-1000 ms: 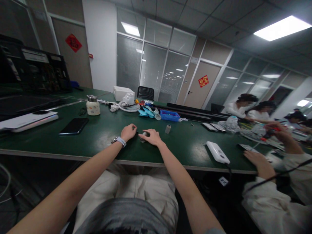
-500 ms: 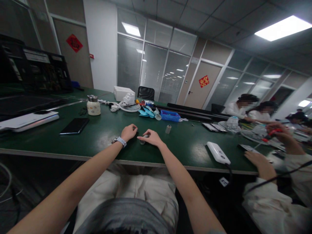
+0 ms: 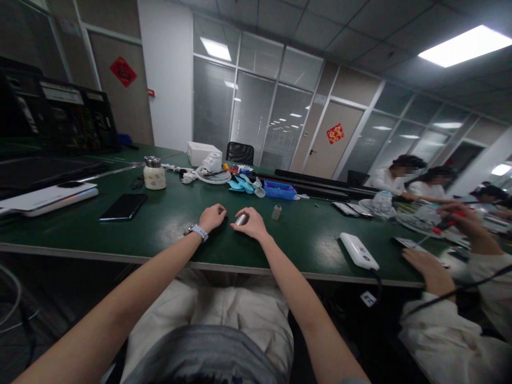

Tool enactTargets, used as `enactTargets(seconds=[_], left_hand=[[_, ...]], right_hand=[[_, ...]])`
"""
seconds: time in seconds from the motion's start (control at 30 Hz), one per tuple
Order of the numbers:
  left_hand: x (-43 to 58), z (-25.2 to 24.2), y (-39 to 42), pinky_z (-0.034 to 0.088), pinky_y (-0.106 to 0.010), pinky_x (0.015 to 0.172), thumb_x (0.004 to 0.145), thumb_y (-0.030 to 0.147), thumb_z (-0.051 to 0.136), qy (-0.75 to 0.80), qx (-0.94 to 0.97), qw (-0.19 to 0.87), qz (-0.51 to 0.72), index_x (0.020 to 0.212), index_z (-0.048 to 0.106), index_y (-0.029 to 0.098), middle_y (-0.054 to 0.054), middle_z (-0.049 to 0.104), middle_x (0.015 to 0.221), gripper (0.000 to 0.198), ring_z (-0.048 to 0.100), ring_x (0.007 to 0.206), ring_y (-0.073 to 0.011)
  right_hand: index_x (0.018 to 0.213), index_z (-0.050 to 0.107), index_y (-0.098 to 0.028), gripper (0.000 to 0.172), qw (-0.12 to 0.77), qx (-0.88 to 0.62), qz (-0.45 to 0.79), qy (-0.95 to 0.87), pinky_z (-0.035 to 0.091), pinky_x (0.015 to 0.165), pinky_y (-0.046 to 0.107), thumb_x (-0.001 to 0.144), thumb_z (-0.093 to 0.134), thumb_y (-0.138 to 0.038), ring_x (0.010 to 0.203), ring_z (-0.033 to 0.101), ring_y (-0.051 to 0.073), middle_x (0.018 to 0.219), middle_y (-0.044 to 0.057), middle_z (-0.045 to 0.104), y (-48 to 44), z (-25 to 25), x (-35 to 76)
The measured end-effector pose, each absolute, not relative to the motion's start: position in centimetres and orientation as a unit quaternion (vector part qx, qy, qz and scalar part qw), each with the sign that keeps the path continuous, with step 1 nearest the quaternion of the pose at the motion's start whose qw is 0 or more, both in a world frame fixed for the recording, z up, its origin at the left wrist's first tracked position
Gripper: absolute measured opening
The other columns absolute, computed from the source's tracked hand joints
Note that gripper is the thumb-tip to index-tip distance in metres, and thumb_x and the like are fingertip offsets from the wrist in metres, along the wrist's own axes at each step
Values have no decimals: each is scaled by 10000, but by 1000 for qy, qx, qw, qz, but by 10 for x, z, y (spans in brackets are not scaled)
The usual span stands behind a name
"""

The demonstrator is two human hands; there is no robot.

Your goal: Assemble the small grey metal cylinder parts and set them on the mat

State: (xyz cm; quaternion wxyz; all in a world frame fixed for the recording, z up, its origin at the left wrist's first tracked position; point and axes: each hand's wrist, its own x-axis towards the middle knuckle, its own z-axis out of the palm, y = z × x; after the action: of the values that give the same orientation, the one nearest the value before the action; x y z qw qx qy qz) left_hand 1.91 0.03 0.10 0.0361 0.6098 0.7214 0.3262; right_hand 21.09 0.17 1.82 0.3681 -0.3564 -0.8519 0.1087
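A small silver metal cylinder (image 3: 241, 219) sits between the thumb and fingers of my right hand (image 3: 253, 224), low over the green table (image 3: 240, 248). To its left, my left hand (image 3: 212, 217) rests near the tabletop with its fingers curled together; whatever may be in them is hidden. The two hands are a short gap apart. A second small metal cylinder (image 3: 276, 212) stands upright on the table, right of my right hand.
A black phone (image 3: 123, 207) and a cream jar (image 3: 154, 176) are at left. Behind my hands lie light-blue fan blades (image 3: 242, 184) and a blue tray (image 3: 279, 195). A white device (image 3: 358, 250) lies at right, near a co-worker's hand (image 3: 428, 266).
The silver cylinder in my right hand has turned and risen slightly to the right, showing more of its shiny side. My left hand has hardly moved.
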Motion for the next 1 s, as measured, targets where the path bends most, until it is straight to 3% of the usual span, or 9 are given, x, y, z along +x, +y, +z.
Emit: enactTargets(seconds=[0.27, 0.43, 0.6, 0.73, 0.83, 1.0], left_hand=[[20, 2, -2, 463, -272, 674, 849, 369, 511, 717, 603, 60, 345, 985, 679, 207, -74, 729, 926, 270, 661, 821, -225], [19, 0, -1, 467, -277, 673, 820, 402, 569, 705, 612, 48, 354, 966, 679, 197, -71, 722, 866, 275, 661, 792, -220], [19, -2, -1, 488, -269, 672, 672, 479, 731, 641, 663, 83, 379, 1003, 645, 202, -52, 719, 905, 440, 661, 783, -196], [21, -1, -2, 512, -273, 714, 697, 332, 731, 627, 664, 114, 391, 979, 641, 197, -46, 732, 901, 325, 678, 818, -191], [23, 1, -5, 519, -280, 741, 720, 240, 700, 617, 665, 129, 400, 947, 645, 198, -33, 742, 848, 237, 689, 814, -185], [30, 2, -7, 526, -311, 772, 677, 264, 748, 546, 671, 231, 445, 969, 619, 185, -27, 750, 778, 329, 703, 802, -198]], right_hand=[[999, 609, -284, 234, 308, -449, -57, -837, 472, 699, 271, 773, 663, -263, 839, 596, 155, 1080, 12, 514, 11, 22, 267], [1141, 512, -283, 415, 331, -612, -52, -716, 472, 686, 294, 756, 660, -239, 884, 606, 195, 1136, 44, 487, 27, 17, 300], [1270, 386, -190, 597, 377, -703, -63, -599, 447, 759, 342, 727, 634, -169, 973, 586, 251, 1215, 145, 454, 34, 16, 308], [1300, 347, -130, 605, 448, -660, -163, -580, 356, 898, 437, 746, 584, -189, 1128, 480, 314, 1260, 206, 430, 22, 19, 295], [1261, 396, -123, 491, 470, -579, -191, -639, 297, 950, 449, 800, 531, -222, 1178, 429, 299, 1259, 195, 457, 10, 21, 277], [1191, 504, -183, 335, 374, -410, -115, -824, 339, 886, 341, 878, 508, -304, 1068, 516, 226, 1153, 111, 571, -3, 17, 248]])
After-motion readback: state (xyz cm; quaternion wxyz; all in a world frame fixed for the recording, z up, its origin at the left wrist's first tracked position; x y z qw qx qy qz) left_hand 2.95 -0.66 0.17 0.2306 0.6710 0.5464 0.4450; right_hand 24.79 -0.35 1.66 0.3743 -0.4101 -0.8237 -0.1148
